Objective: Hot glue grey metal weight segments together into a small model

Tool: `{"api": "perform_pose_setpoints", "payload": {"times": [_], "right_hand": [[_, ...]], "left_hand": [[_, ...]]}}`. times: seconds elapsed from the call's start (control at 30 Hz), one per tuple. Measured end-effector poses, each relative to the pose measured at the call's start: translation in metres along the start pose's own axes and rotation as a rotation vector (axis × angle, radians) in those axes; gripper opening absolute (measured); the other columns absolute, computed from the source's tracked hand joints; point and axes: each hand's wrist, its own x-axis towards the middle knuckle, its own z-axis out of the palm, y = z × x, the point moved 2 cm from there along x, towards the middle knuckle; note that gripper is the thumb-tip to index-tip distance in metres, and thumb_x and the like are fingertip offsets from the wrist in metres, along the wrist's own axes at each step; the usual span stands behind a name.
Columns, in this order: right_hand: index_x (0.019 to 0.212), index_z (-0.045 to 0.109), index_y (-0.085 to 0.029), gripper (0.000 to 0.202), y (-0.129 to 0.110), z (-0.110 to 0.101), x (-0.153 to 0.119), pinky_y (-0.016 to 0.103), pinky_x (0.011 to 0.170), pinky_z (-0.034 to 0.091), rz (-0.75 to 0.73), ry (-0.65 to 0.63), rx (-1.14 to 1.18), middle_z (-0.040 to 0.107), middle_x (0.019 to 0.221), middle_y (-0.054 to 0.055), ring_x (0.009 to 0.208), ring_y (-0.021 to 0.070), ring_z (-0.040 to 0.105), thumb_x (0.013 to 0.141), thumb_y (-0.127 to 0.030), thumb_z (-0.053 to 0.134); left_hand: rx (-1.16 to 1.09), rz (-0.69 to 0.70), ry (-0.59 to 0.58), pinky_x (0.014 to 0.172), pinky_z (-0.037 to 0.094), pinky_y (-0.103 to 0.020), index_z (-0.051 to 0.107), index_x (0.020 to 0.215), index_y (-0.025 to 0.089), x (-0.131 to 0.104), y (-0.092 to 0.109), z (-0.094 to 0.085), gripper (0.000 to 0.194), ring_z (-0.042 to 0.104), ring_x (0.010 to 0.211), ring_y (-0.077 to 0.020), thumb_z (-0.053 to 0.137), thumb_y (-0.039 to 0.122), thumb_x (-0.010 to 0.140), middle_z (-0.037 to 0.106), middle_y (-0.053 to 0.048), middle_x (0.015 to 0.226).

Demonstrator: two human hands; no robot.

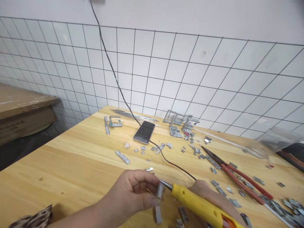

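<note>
My left hand [135, 193] pinches a small grey jointed strip [158, 190] between thumb and fingers, low in the middle of the view. Wrapped around a yellow hot glue gun [197, 202], my right hand [213, 196] comes in from the lower right. The gun's metal nozzle [166, 184] points left and meets the upper end of the strip, or lies very close to it. A black cord [118, 85] hangs down across the scene and runs to the right hand. Part of the gun's body and most of the right fingers are hidden.
Beyond the hands lies a phone [144, 132], crossed by the cord. Red-handled pliers [237, 177] rest at right among scattered grey pieces [220, 191]. Small built frames [177, 123] stand by the tiled wall [185, 72], near thin rods [133, 114]. A clear container [273, 142] is at far right.
</note>
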Motion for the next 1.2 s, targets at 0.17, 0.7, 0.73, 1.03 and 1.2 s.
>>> {"api": "perform_pose_setpoints", "payload": {"times": [0.17,0.7,0.73,1.03,1.2], "right_hand": [[0.048,0.055,-0.025,0.029,0.023,0.013,0.004,0.021,0.035,0.034,0.026,-0.034,-0.004,0.054,0.047,-0.001,0.037,0.013,0.048,0.07,-0.043,0.062],[0.056,0.055,-0.028,0.015,0.031,0.025,0.004,0.026,0.037,0.033,0.169,-0.004,-0.062,0.052,0.038,-0.004,0.032,0.0156,0.048,0.069,-0.026,0.063],[0.055,0.055,-0.027,0.016,0.033,0.027,0.005,0.025,0.035,0.031,0.167,-0.007,-0.064,0.05,0.038,-0.004,0.031,0.0146,0.046,0.068,-0.027,0.063],[0.059,0.06,-0.026,0.016,0.036,0.016,-0.005,0.024,0.046,0.038,0.087,-0.084,-0.07,0.06,0.056,-0.001,0.048,0.0151,0.054,0.069,-0.037,0.065],[0.054,0.058,-0.028,0.017,0.035,0.017,0.006,0.025,0.039,0.033,0.083,-0.023,-0.086,0.056,0.042,-0.003,0.037,0.015,0.05,0.068,-0.027,0.068]], "left_hand": [[-0.002,0.001,-0.013,0.068,0.052,-0.021,0.075,0.083,0.017,0.0,0.0,0.001,0.023,0.066,0.07,-0.0102,0.086,0.016,0.063,0.075,-0.001,0.074],[-0.022,0.046,-0.011,0.075,0.054,-0.023,0.075,0.086,0.019,0.0,-0.008,-0.004,0.024,0.07,0.08,-0.0132,0.085,0.014,0.064,0.077,-0.003,0.087],[-0.018,0.039,-0.013,0.074,0.054,-0.023,0.075,0.086,0.019,-0.001,-0.007,-0.003,0.024,0.069,0.078,-0.0123,0.085,0.015,0.064,0.076,-0.002,0.085],[-0.04,0.042,-0.027,0.072,0.054,-0.021,0.075,0.085,0.02,0.0,-0.004,0.0,0.024,0.069,0.077,-0.0108,0.085,0.013,0.064,0.076,0.0,0.084],[-0.026,0.044,-0.031,0.075,0.054,-0.022,0.075,0.085,0.02,0.001,-0.005,-0.002,0.023,0.07,0.079,-0.0117,0.084,0.012,0.065,0.077,0.0,0.085]]}}
